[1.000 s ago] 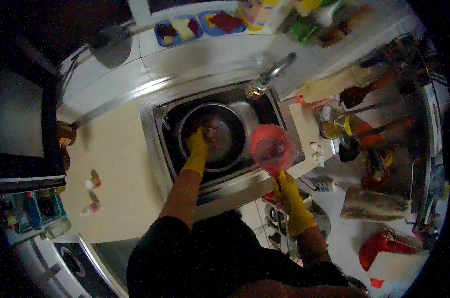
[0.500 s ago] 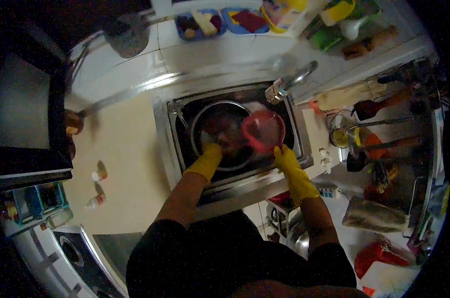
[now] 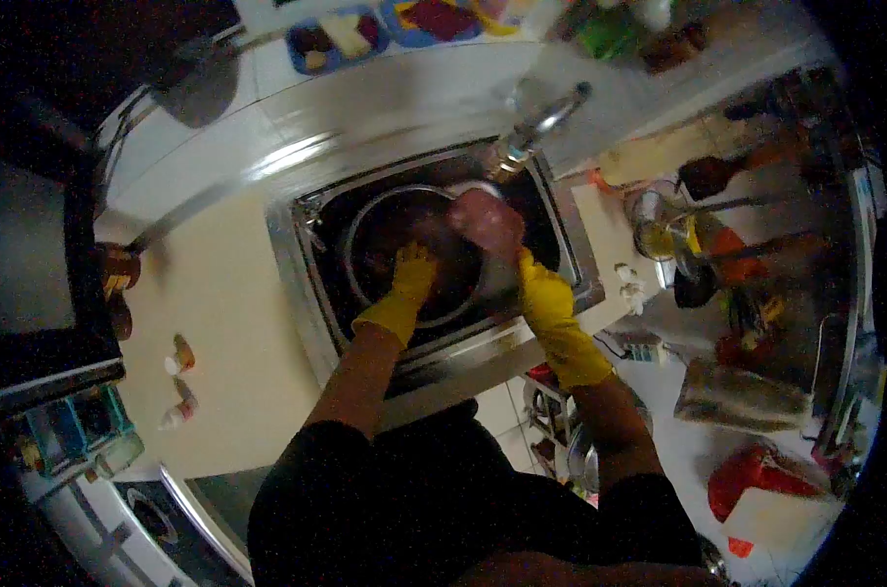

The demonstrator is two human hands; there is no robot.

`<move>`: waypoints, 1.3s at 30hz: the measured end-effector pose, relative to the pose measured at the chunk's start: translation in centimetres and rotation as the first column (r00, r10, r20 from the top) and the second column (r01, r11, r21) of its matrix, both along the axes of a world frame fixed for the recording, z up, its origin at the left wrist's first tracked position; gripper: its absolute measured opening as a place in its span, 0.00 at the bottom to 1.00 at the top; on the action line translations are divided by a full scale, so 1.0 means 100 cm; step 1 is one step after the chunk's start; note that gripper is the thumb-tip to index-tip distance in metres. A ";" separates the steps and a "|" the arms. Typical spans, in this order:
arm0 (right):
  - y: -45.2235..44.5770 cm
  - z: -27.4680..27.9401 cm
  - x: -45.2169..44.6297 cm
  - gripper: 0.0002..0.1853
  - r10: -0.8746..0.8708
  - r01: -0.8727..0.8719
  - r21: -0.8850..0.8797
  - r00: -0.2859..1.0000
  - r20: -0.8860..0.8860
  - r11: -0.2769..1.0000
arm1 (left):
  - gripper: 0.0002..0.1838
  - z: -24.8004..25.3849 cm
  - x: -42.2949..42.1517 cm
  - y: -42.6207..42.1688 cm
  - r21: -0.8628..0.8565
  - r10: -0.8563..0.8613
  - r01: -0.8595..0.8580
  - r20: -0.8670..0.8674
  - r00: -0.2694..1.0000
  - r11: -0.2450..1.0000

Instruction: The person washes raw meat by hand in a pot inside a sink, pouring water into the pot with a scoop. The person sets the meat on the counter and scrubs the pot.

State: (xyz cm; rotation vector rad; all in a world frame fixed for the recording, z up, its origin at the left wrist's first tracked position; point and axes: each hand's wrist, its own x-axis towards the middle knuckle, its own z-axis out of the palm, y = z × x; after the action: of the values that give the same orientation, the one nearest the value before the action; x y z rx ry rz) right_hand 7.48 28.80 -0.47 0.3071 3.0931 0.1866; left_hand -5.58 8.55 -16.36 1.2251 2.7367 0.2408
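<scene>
Both of my hands wear yellow rubber gloves. My left hand (image 3: 412, 284) is over the round metal basin (image 3: 354, 227) in the sink, with its fingers spread and nothing visible in them. The basin's contents are dark and blurred. My right hand (image 3: 544, 291) grips the near edge of a pink plastic bowl (image 3: 489, 221), possibly a strainer. The bowl is tilted beside the basin's right rim, under the faucet (image 3: 530, 137). Motion blur hides its inside. The steel sink (image 3: 292, 256) surrounds all of these.
Two small bottles lie on the cream counter (image 3: 219, 284) at left. Blue trays (image 3: 311, 44) with food stand on the back ledge. Hanging utensils (image 3: 712, 178) and a glass jar (image 3: 651, 220) are at right. A spice rack (image 3: 72, 416) sits lower left.
The pink bowl has tipped, its open face turning out of view. My left hand has moved up in the basin, its fingers now spread. The whole view has shifted slightly.
</scene>
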 end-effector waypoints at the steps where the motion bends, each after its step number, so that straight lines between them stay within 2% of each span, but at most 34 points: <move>1: -0.004 0.002 -0.002 0.26 -0.021 0.021 0.003 1.000 -0.001 1.000 | 0.21 0.000 -0.003 0.002 -0.014 -0.010 0.011 0.032 0.999 1.000; 3: -0.012 0.019 -0.007 0.27 -0.112 0.094 0.101 0.976 0.187 0.990 | 0.18 0.004 -0.008 0.012 -0.025 -0.052 0.054 0.063 0.997 0.998; 5: -0.011 0.026 0.000 0.26 -0.149 0.141 0.055 0.967 0.206 0.988 | 0.15 0.006 -0.016 0.015 0.013 0.106 -0.112 0.225 0.969 0.994; 6: -0.008 0.017 0.008 0.25 -0.194 0.212 -0.138 0.972 0.131 0.968 | 0.15 0.008 -0.018 0.010 0.007 0.094 -0.098 0.219 0.971 0.995; 7: -0.006 0.010 0.017 0.24 -0.249 0.256 -0.331 0.966 0.064 0.908 | 0.13 -0.004 -0.020 0.002 0.244 0.194 -0.285 0.339 0.921 0.927; 8: -0.003 0.008 0.027 0.24 -0.258 0.262 -0.340 0.964 0.058 0.903 | 0.13 -0.003 -0.023 -0.003 0.340 0.228 -0.377 0.404 0.886 0.861; 9: 0.000 0.007 0.041 0.23 -0.326 0.289 -0.545 0.945 0.029 0.787 | 0.12 -0.002 -0.026 -0.008 0.433 0.244 -0.459 0.466 0.851 0.775; 10: 0.003 0.007 0.056 0.22 -0.397 0.285 -0.721 0.918 0.015 0.631 | 0.13 0.008 -0.029 -0.011 0.519 0.278 -0.619 0.589 0.759 0.590; 11: 0.003 0.021 0.070 0.22 -0.407 0.289 -0.726 0.913 0.013 0.624 | 0.14 0.016 -0.032 -0.014 0.539 0.277 -0.685 0.648 0.709 0.490; 12: 0.001 0.049 0.084 0.22 -0.507 0.313 -0.863 0.858 0.078 0.397 | 0.15 0.025 -0.035 -0.017 0.554 0.266 -0.741 0.702 0.661 0.380; 13: 0.000 0.069 0.101 0.23 -0.579 0.302 -0.942 0.798 0.168 0.143 | 0.16 0.032 -0.037 -0.024 0.525 0.341 -0.793 0.717 0.608 0.309; 14: 0.002 0.078 0.123 0.22 -0.608 0.290 -0.956 0.768 0.201 0.051 | 0.17 0.035 -0.037 -0.029 0.496 0.412 -0.837 0.729 0.547 0.232; 15: 0.009 0.077 0.154 0.22 -0.638 0.242 -0.969 0.738 0.221 -0.055 | 0.17 0.031 -0.035 -0.029 0.497 0.414 -0.834 0.725 0.550 0.239; 17: 0.015 0.068 0.215 0.21 -0.698 0.091 -0.960 0.670 0.255 -0.264 | 0.19 0.012 -0.030 -0.032 0.269 0.112 -0.950 0.961 0.254 -0.157; 18: 0.007 0.088 0.226 0.19 -0.740 0.152 -0.926 0.562 0.369 -0.346 | 0.19 0.000 -0.029 -0.038 0.276 0.117 -0.948 0.959 0.259 -0.160; 19: -0.001 0.110 0.236 0.18 -0.762 0.204 -0.878 0.438 0.477 -0.433 | 0.18 -0.013 -0.028 -0.047 0.154 -0.242 -0.979 0.953 0.184 -0.136; 20: -0.005 0.099 0.257 0.18 -0.758 0.202 -0.877 0.442 0.479 -0.436 | 0.18 -0.030 -0.030 -0.055 0.047 -0.569 -0.997 0.819 0.077 -0.068; 21: -0.005 0.080 0.283 0.16 -0.786 0.047 -0.855 0.368 0.496 -0.517 | 0.18 -0.055 -0.034 -0.058 0.048 -0.566 -0.996 0.821 0.079 -0.069; 22: 0.001 0.056 0.304 0.14 -0.803 -0.116 -0.814 0.291 0.520 -0.569 | 0.19 -0.083 -0.041 -0.058 0.529 -0.255 -0.833 0.838 0.483 0.161; 23: 0.014 0.022 0.319 0.14 -0.803 -0.119 -0.813 0.291 0.520 -0.570 | 0.19 -0.088 -0.042 -0.057 0.672 -0.142 -0.654 0.727 0.672 0.348; 24: 0.029 -0.017 0.333 0.12 -0.759 -0.026 -0.799 0.333 0.559 -0.600 | 0.20 -0.091 -0.043 -0.055 0.743 -0.051 -0.443 0.537 0.842 0.501; 25: 0.036 -0.037 0.340 0.13 -0.711 0.068 -0.780 0.369 0.599 -0.622 | 0.20 -0.078 -0.040 -0.052 0.706 -0.095 -0.505 0.622 0.777 0.496; 27: 0.052 -0.042 0.320 0.15 -0.511 0.324 -0.606 0.336 0.791 -0.726 | 0.19 -0.039 -0.037 -0.046 0.617 -0.171 -0.612 0.760 0.627 0.495; 28: 0.055 -0.056 0.313 0.17 -0.535 0.274 -0.621 0.330 0.778 -0.735 | 0.19 -0.021 -0.035 -0.044 0.564 -0.204 -0.660 0.815 0.543 0.497; 30: 0.044 -0.059 0.288 0.19 -0.711 -0.005 -0.746 0.308 0.632 -0.666 | 0.19 -0.008 -0.031 -0.041 0.513 -0.236 -0.700 0.856 0.460 0.496; 31: 0.053 -0.064 0.283 0.19 -0.710 -0.011 -0.747 0.317 0.628 -0.665 | 0.18 -0.004 -0.028 -0.040 0.333 -0.475 -0.897 0.864 0.167 0.290; 32: 0.067 -0.079 0.286 0.17 -0.751 0.283 -0.889 0.479 0.455 -0.359 | 0.17 -0.002 -0.029 -0.043 0.042 -0.715 -0.988 0.695 -0.080 0.151; 33: 0.078 -0.094 0.291 0.15 -0.686 0.471 -0.881 0.656 0.314 0.048 | 0.17 -0.023 -0.038 -0.046 0.045 -0.712 -0.987 0.697 -0.080 0.154; 34: 0.075 -0.093 0.291 0.14 -0.616 0.518 -0.816 0.739 0.275 0.257 | 0.17 -0.064 -0.047 -0.051 0.319 -0.291 -0.868 0.932 0.215 0.380; 35: 0.071 -0.093 0.291 0.13 -0.540 0.521 -0.717 0.807 0.239 0.463 | 0.18 -0.076 -0.051 -0.051 0.391 -0.096 -0.754 0.909 0.405 0.528; 36: 0.064 -0.085 0.286 0.13 -0.580 0.548 -0.790 0.750 0.319 0.275 | 0.18 -0.086 -0.055 -0.050 0.391 0.089 -0.633 0.803 0.590 0.668; 37: 0.057 -0.077 0.278 0.14 -0.600 0.548 -0.833 0.693 0.400 0.078 | 0.17 -0.075 -0.053 -0.042 0.576 -0.097 -0.452 0.682 0.725 0.681; 39: 0.040 -0.052 0.255 0.14 -0.578 0.477 -0.823 0.593 0.560 -0.308 | 0.17 -0.041 -0.055 -0.025 0.738 -0.284 -0.244 0.511 0.811 0.630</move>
State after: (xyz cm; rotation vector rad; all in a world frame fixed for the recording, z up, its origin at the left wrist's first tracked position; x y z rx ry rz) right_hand 32.94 32.76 -5.68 1.5009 1.7494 -1.9411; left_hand -11.06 6.04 -20.43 1.0273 2.0293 1.6621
